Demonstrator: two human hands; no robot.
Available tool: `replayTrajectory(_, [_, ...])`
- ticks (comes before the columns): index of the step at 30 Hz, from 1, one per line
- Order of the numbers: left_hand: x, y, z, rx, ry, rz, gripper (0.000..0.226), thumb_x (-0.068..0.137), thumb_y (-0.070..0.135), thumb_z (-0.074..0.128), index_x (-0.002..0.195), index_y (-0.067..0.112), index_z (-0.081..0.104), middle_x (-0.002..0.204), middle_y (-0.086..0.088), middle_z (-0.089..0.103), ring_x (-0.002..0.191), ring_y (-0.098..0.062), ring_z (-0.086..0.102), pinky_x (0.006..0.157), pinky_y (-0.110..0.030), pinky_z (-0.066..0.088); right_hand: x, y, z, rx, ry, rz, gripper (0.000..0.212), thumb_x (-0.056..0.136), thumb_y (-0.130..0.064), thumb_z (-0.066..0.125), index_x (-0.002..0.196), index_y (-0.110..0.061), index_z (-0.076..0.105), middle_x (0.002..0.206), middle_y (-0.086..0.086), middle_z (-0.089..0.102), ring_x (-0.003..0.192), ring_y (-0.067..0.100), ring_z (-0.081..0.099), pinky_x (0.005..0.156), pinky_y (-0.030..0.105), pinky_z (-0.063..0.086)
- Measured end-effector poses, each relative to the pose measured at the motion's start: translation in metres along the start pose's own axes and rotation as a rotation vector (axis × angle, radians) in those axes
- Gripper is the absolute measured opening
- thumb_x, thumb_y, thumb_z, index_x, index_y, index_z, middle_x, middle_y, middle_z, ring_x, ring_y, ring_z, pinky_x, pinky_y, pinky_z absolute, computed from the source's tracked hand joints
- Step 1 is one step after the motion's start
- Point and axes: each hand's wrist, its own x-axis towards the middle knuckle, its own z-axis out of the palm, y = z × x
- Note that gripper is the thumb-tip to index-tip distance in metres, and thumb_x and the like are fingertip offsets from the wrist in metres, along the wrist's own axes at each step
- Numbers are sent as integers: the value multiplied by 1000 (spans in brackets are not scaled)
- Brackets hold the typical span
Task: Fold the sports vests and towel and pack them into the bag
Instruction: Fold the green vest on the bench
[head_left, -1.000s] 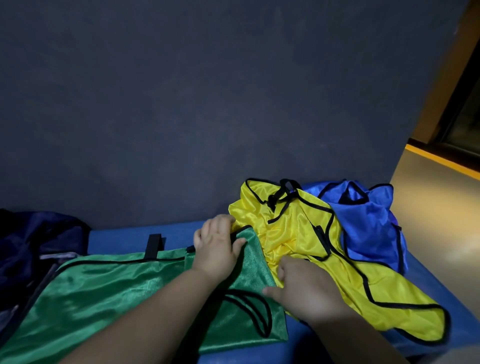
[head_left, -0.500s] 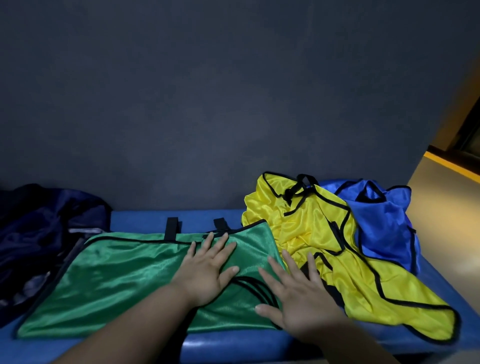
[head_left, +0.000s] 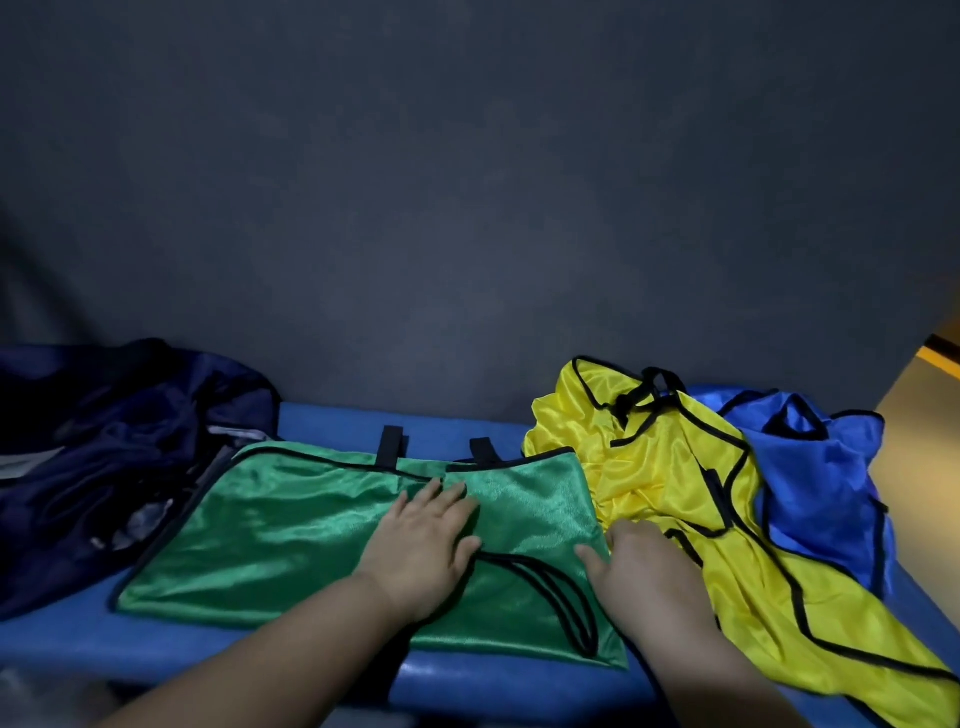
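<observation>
A green sports vest with black trim lies flat on the blue bench. My left hand presses flat on its middle with straight fingers. My right hand rests at the green vest's right edge, where it meets the crumpled yellow vest; its fingertips are hidden. A blue vest lies bunched beyond the yellow one. The dark navy bag sits at the left end, touching the green vest's left edge.
A dark grey wall rises directly behind the bench. The bench's front edge runs just below the green vest. Tan floor shows at the far right.
My left hand went from gripping the green vest's top edge to lying flat on the cloth. The vest now lies spread flat. My right hand shifted to the vest's right edge.
</observation>
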Motion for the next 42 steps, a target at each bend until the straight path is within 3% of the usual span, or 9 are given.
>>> replayTrajectory(8, [-4,-5,2,28,-152,14,104,58,77,-19,153,35,-7,160,13,-15,147,-14,-18,119,-44,-13,4,-14,0,34,117,-80,32,99,-45,43,122,-23,52,111,-5,54,99,16,55,68,29,38])
replayTrajectory(13, [-6,0,0,42,-217,-4,98,65,78,-13,153,34,-10,160,12,-18,147,-16,-21,119,-48,-13,5,-3,-11,350,7,-145,18,98,-40,50,108,-26,45,73,-8,53,61,9,49,52,26,34])
replayTrajectory(16, [-11,12,1,52,-265,12,75,90,71,8,153,34,-11,159,12,-19,146,-18,-23,118,-50,-12,12,18,-19,640,-112,-78,15,94,-35,60,101,-24,53,102,-1,68,92,15,65,71,27,50])
replayTrajectory(20, [-14,36,3,29,-311,47,72,94,68,13,153,34,-12,159,12,-21,145,-20,-26,116,-53,-15,10,40,-35,761,-225,-11,41,90,-37,65,128,-25,56,133,-3,59,124,17,55,104,33,43])
replayTrajectory(24, [-12,42,2,60,-326,50,75,93,71,13,152,35,-15,157,12,-25,143,-21,-30,114,-56,-18,11,53,-30,865,-358,78,92,57,-63,81,133,-19,56,118,5,69,103,19,69,98,40,51])
replayTrajectory(27, [-11,41,1,65,-362,53,76,92,72,14,151,35,-16,157,13,-27,143,-22,-31,113,-57,-19,10,50,-33,1010,-436,26,33,88,-23,69,117,-9,65,96,9,76,84,24,74,77,36,59])
replayTrajectory(30, [-10,40,-1,34,-370,68,76,92,72,16,151,36,-16,157,12,-26,142,-22,-31,113,-58,-19,12,39,-42,1206,-473,-32,23,93,-10,58,114,-5,65,99,16,74,88,33,72,73,37,59])
replayTrajectory(37, [2,14,-7,-545,-147,-9,52,98,58,34,147,41,32,158,3,26,149,-20,5,121,-42,7,11,0,-53,1499,-482,-173,31,86,-10,57,114,2,64,107,27,69,93,39,69,70,37,59])
replayTrajectory(42, [5,-11,-30,-1149,87,-277,26,93,43,56,106,22,65,108,7,70,111,-15,60,98,-29,42,8,-42,-62,1548,-395,-243,23,91,0,52,90,-13,72,78,5,75,68,14,72,56,18,53])
